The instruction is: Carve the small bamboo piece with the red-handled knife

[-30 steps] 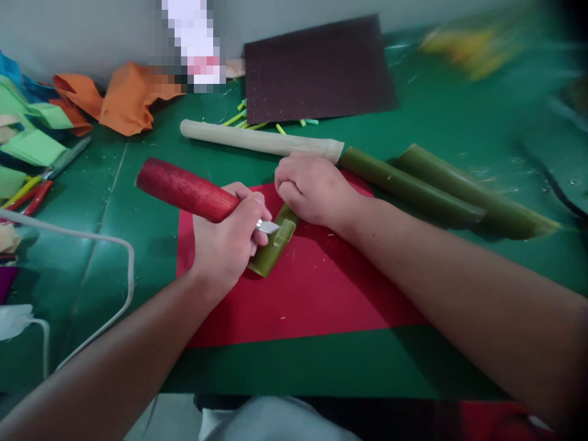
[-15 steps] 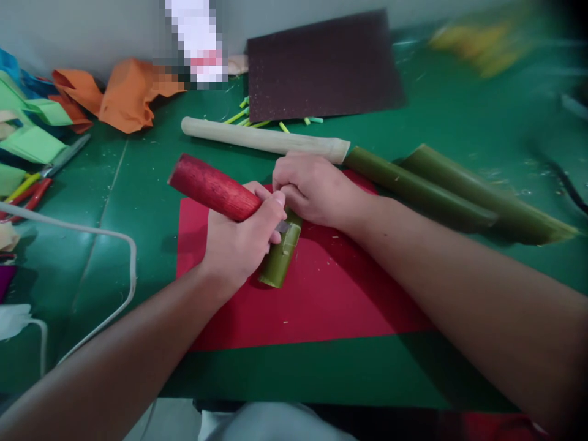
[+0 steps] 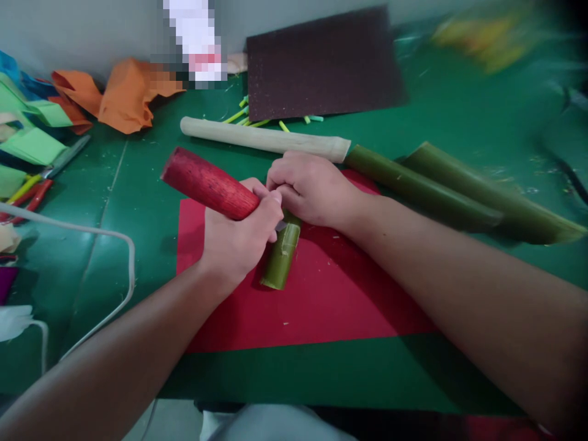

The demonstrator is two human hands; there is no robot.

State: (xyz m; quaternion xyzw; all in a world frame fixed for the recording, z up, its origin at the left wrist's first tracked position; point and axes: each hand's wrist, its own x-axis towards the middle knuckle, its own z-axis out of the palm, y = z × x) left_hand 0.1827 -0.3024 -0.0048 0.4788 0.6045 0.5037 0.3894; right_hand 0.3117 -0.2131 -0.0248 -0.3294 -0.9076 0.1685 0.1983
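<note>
My left hand (image 3: 239,233) is closed around a knife with a thick red wooden handle (image 3: 209,184), whose free end points up and left. A bit of its metal blade shows beneath the fingers, against a short green bamboo piece (image 3: 281,260). The bamboo lies slanted on a red sheet (image 3: 349,300), its near end free and a patch of its skin cut or peeled. At its far end my right hand (image 3: 316,187) is closed on the bamboo, with the fingertips of both hands meeting there. Most of the blade and the bamboo's far end are hidden by my hands.
Behind my hands lies a pale peeled stick (image 3: 257,136). Two green bamboo lengths (image 3: 482,190) rest to the right. A dark brown board (image 3: 321,67) stands at the back. Orange paper (image 3: 126,95), scissors (image 3: 34,196) and a white cable (image 3: 131,263) are at left.
The red handle has swung slightly left and up, with my left hand shifting a little left. My right fingers have also slid slightly left. The bamboo has barely moved.
</note>
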